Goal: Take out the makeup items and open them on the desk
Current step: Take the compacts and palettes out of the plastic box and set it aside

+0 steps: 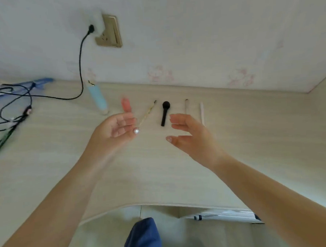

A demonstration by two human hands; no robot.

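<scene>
Several makeup items lie in a row on the pale wooden desk point(161, 170) near the wall. From left: a light blue tube point(98, 98), a small pink item point(126, 104), a thin gold-handled brush point(147, 112), a black brush point(165, 112), a slim pale pencil point(186, 105) and a white pencil point(202, 112). My left hand point(115, 129) hovers palm-up, fingers apart, just left of the gold brush's lower end. My right hand point(189, 133) hovers open in front of the black brush and the pencils. Neither hand holds anything.
Black cables point(12, 104) trail over the desk's left side, and one runs up to a wall socket point(109, 31). Blue fabric point(41, 81) lies at the far left. The desk's front edge curves inward above blue-clad knees point(143, 237).
</scene>
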